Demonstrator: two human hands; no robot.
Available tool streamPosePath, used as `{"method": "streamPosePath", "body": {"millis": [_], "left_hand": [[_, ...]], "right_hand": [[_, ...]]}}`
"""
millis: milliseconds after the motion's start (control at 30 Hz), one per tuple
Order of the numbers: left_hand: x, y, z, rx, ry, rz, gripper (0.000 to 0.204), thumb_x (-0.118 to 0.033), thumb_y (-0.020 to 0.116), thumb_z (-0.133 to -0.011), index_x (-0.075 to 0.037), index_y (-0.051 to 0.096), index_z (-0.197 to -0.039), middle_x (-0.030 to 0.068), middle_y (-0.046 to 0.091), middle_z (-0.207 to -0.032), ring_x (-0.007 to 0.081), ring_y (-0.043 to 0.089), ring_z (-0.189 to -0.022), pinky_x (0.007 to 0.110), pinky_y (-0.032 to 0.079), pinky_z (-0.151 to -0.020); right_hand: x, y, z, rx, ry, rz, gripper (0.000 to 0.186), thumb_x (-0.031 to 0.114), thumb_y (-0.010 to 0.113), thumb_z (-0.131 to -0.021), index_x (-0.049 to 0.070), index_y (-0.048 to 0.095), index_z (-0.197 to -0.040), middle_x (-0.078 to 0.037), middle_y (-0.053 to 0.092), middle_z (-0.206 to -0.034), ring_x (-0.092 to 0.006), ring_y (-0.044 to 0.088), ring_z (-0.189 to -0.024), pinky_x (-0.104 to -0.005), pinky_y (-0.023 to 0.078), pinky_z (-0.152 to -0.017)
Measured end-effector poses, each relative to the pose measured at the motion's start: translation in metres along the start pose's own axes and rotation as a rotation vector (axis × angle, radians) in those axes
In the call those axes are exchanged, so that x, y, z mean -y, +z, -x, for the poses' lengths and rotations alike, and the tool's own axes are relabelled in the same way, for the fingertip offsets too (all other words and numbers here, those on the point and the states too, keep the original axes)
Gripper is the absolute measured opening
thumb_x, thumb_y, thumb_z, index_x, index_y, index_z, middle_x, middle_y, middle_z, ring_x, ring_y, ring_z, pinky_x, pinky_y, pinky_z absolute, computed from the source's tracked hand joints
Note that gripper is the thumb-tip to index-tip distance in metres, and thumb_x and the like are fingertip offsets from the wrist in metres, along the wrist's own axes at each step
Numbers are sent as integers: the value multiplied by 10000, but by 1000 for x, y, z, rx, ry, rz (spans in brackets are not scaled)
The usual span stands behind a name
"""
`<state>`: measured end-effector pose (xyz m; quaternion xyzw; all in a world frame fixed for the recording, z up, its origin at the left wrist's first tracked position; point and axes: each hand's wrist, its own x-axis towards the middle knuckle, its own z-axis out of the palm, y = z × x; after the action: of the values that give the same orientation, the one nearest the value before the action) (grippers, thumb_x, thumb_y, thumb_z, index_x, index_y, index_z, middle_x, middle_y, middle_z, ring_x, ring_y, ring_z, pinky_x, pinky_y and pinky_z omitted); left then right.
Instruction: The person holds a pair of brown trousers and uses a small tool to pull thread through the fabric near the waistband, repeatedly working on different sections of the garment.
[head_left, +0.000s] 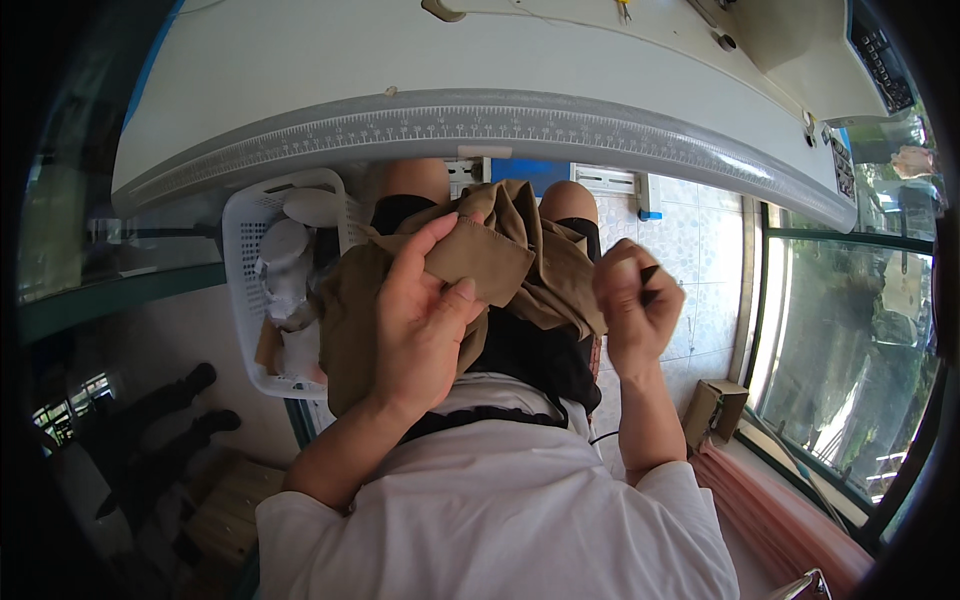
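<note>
**Brown garment [565, 285] across the lap, its squared flap [480, 265] spread out by the left hand [418, 320]**

The garment lies bunched over the seated person's thighs at the centre of the frame, below the desk [300, 65]. The flap, possibly a cuff or a pocket flap, is the only part held out flat; its edges look straight and neatly made up, with a faint row of pale, stitch-like marks near its upper edge. The left grip is closed on this flap, thumb on the near face and fingers behind. The right hand [640, 305], right of centre, is raised beside the cloth with its fingers curled shut; a dark patch shows between them, but whether it is a tool or shadow cannot be told, nor can any thread be made out. The shaping of the flap may be judged complete, with handwork on it apparently under way; the remaining cloth is loose and unfolded, and how much of it is finished cannot be determined.

Left of the garment stands a white plastic basket [236, 300] containing pale, partly wrapped items [286, 240]. Above, a grey ruler strip [480, 122] follows the desk's near edge; a sewing machine [800, 60] occupies the upper right. A cardboard box [714, 412] sits at lower right.
</note>
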<state>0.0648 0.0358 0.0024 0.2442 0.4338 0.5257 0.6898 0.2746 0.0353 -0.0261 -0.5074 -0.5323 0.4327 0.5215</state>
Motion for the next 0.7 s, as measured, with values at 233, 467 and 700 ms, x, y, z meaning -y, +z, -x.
{"method": "streamPosePath", "body": {"millis": [233,467,700], "left_hand": [[7,-1,3,55,-17,40,535,101,427,-969,3,310,-1482,132,577,-1299,133,628,-1037,280,532,-883],[10,-3,3,45,-25,19,533,96,442,-976,1,311,-1483,125,585,-1247,135,629,-1025,281,539,-877],[6,-6,3,24,-54,105,530,86,447,-983,2,305,-1487,129,461,-1466,183,560,-1218,347,497,-1008]], "right_hand": [[5,52,7,67,-442,409,215,-30,783,-704,51,668,-866,-68,618,-839,-214,627,-693,-323,491,-548],[-6,56,5,114,-512,552,244,-54,776,-707,40,631,-880,-57,599,-818,-215,583,-626,-326,454,-520],[9,5,-10,-231,37,-345,119,128,541,-1026,36,527,-951,-31,547,-796,-45,438,-573,-208,344,-495]]}}
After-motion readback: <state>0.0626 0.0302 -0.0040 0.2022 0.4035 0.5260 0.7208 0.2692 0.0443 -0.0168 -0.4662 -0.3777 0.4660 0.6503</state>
